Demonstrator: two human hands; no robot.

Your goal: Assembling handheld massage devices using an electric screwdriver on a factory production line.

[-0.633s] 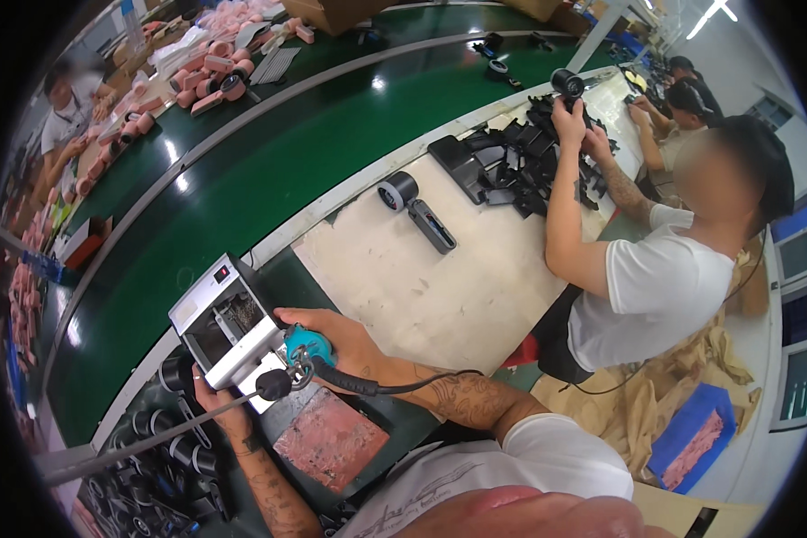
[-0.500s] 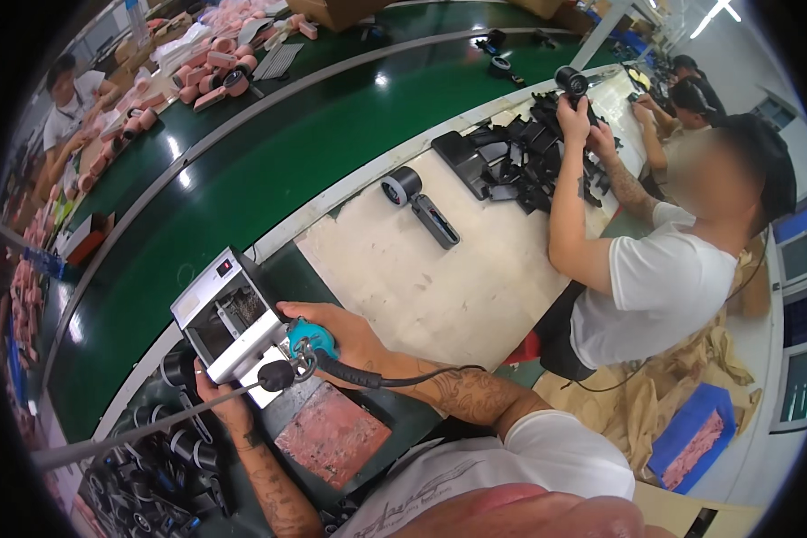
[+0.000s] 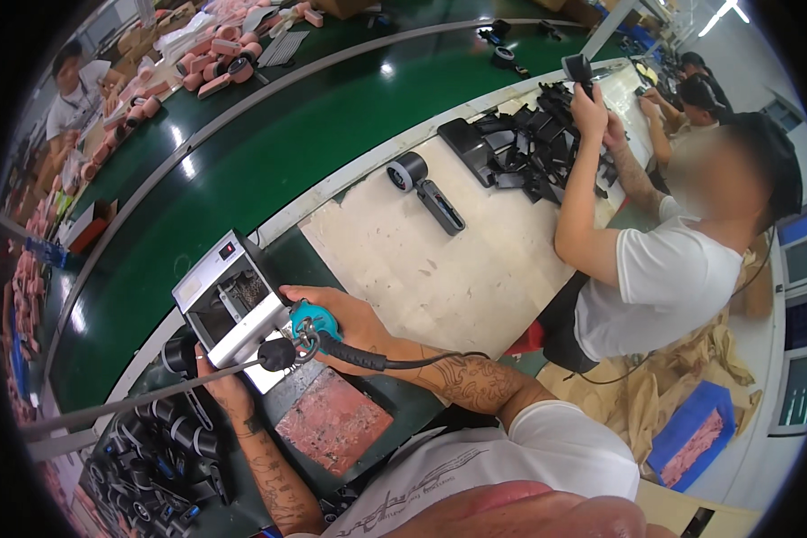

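A silver box-shaped screw feeder [image 3: 269,333] with an open top and a small red-lit switch stands before me. Small metal pieces lie in its tray. My left hand [image 3: 227,387] is at its near left corner, fingers against the side. On its right side is my right hand [image 3: 354,318], partly hidden behind a teal-topped hanging tool [image 3: 314,319] with a black cable, so the grip shows only in part. Close to the left hand lies a pile of black handheld fans [image 3: 157,448]. A worn reddish pad [image 3: 334,423] lies between my forearms.
A green conveyor belt [image 3: 332,117] runs beyond the bench. On the pale board [image 3: 394,260] lies a black fan [image 3: 430,197]. At right, a co-worker [image 3: 681,224] holds a fan beside piled black parts [image 3: 529,143]. Pink fans [image 3: 220,58] sit across the belt.
The view has shifted slightly. My hands stay at the screw feeder. The co-worker's fan has turned and moved a little in their hands.
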